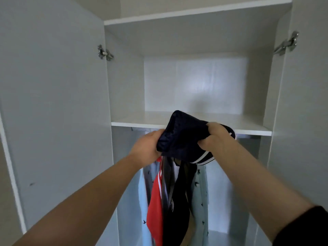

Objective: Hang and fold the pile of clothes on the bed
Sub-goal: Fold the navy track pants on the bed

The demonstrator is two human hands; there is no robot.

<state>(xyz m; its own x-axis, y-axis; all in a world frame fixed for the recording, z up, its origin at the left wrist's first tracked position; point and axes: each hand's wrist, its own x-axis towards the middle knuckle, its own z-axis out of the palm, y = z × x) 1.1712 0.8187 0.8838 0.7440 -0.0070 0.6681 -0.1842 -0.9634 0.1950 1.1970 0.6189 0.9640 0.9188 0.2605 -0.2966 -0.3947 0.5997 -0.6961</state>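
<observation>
White wardrobe (53, 103), doors open. Folded navy garment (184, 139) gripped at both ends, left hand (147, 146) and right hand (216, 137) curled round it, long axis along shelf (230, 121) edge, shelf just beyond fingers. Likely forward slide next. Below, shirts (177, 201) hanging.

A home, clothes-storage corner of a living space, viewed from right in front of an open white wardrobe (195, 82). 2 doors swung wide, left door (53, 103) and right door (305, 112), each on a metal hinge (104, 52). White shelf (142, 118) across the middle, another shelf board (195, 14) above. Below, everyday clothes hung close together: a red garment (155, 206), a dark garment (179, 210), pale blue bird-print shirts (200, 192) on either side. Folded navy garment (182, 139) with white stripes gripped by left hand (147, 146) and right hand (216, 137) at the shelf edge.
</observation>
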